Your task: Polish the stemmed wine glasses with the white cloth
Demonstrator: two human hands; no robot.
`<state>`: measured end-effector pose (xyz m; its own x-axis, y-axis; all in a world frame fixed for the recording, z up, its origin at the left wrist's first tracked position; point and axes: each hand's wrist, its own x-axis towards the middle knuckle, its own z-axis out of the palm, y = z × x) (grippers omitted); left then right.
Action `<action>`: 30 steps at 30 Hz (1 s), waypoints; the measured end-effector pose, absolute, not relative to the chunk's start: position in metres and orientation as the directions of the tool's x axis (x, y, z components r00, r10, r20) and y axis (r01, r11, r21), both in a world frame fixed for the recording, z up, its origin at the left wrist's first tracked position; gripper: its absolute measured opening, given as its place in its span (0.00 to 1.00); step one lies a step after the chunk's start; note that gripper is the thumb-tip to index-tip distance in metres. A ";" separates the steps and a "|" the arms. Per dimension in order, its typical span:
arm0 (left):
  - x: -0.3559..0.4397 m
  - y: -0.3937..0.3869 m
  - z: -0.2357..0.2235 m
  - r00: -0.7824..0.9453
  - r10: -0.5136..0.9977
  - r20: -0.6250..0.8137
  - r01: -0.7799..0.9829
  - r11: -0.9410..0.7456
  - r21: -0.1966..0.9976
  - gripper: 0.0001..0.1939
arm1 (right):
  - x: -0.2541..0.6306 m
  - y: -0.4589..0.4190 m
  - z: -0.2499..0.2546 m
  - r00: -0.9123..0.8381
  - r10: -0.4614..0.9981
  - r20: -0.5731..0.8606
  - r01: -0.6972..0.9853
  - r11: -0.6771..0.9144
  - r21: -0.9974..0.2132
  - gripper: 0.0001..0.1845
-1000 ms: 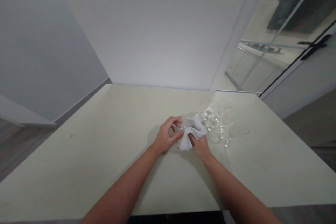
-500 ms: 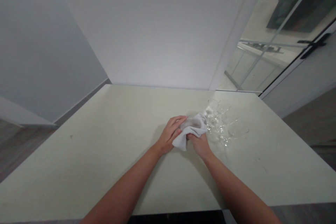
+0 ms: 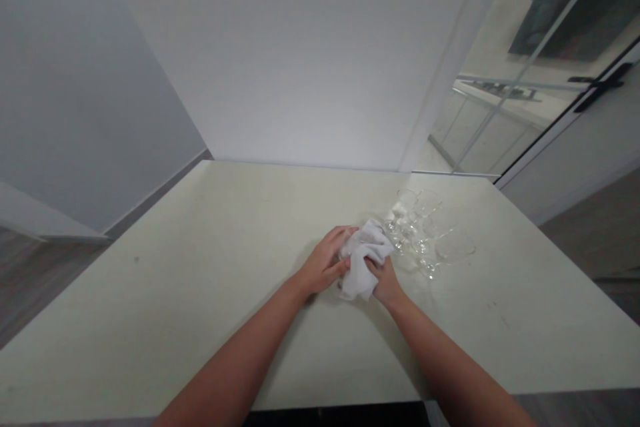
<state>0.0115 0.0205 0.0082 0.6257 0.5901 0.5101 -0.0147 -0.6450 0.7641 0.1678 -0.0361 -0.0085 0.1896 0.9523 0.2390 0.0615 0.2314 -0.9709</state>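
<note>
While the left hand (image 3: 324, 265) curled its fingers round a clear glass (image 3: 344, 253) partly under the crumpled white cloth (image 3: 366, 255), the right hand (image 3: 387, 280) pinched the cloth; wiping seemed unfinished, and clear stemmed glasses (image 3: 414, 233) right of it perhaps waited.

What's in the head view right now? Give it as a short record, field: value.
left_hand: left hand curled at a clear glass, fingers and thumb at the cloth's edge
right_hand: right hand gripping a white cloth
held_glass: mostly hidden by cloth and fingers; shape unclear
other_glassware: clear glassware clustered right of the cloth; overlapping, count unclear
surface: pale table
background: white wall behind the table; black door handle at upper right
</note>
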 end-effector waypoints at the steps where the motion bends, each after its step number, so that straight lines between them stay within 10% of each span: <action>1: 0.012 0.020 0.009 0.651 0.574 0.496 -0.020 -0.641 0.768 0.34 | 0.167 -0.037 -0.008 0.193 0.955 0.226 0.043 0.222 -0.974 0.19; 17: 0.015 0.018 -0.007 0.478 0.591 0.650 -0.111 -0.694 0.712 0.27 | 0.163 -0.036 0.009 0.150 0.972 0.179 -0.078 0.192 -0.978 0.18; 30: 0.019 0.014 0.005 0.415 0.763 0.495 -0.010 -0.540 0.841 0.37 | 0.176 -0.027 -0.010 -0.026 0.906 0.423 0.365 0.402 -0.840 0.16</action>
